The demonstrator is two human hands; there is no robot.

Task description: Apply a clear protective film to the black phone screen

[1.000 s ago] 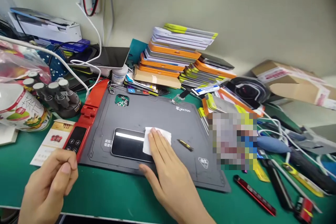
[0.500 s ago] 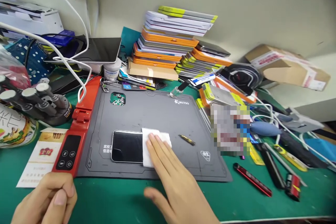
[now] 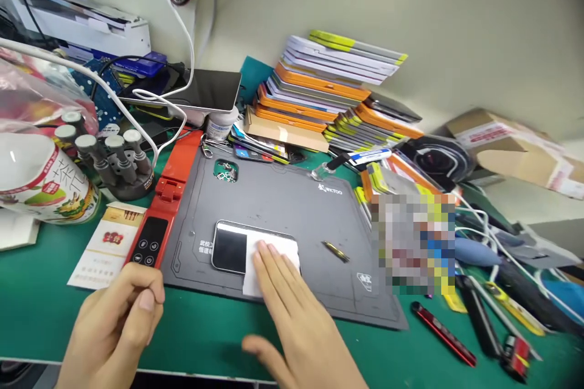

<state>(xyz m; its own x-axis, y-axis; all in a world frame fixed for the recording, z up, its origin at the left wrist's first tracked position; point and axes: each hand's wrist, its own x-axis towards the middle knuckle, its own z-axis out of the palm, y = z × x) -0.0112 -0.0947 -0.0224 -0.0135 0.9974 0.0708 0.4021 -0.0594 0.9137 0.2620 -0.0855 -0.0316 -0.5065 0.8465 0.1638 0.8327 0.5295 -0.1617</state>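
Observation:
A phone [image 3: 229, 249] with a dark screen lies flat on the grey work mat. Across its right part is spread a white wipe [image 3: 251, 273], which hangs over the phone's near edge. My right hand [image 3: 296, 322] rests flat on the wipe with its fingers stretched out and its thumb apart, so part of the phone is hidden. My left hand [image 3: 121, 319] is curled into a loose fist at the near end of the red hinged device [image 3: 150, 234]; nothing shows in its fingers. A small brass-coloured tool [image 3: 336, 251] lies on the mat, right of the phone.
The mat [image 3: 283, 194] holds small metal parts [image 3: 226, 172] in its cut-out and a glass bottle [image 3: 322, 171] by its far edge. Stacked flat boxes [image 3: 319, 85] stand behind. Bit holders [image 3: 123, 164] and a paper cup [image 3: 50, 179] are left; a red pen-like tool [image 3: 443, 333] lies right.
My right hand has slid the wipe leftward along the phone, and the phone's far right edge now shows. The view has shifted, so the bench appears further right. My left hand stays curled.

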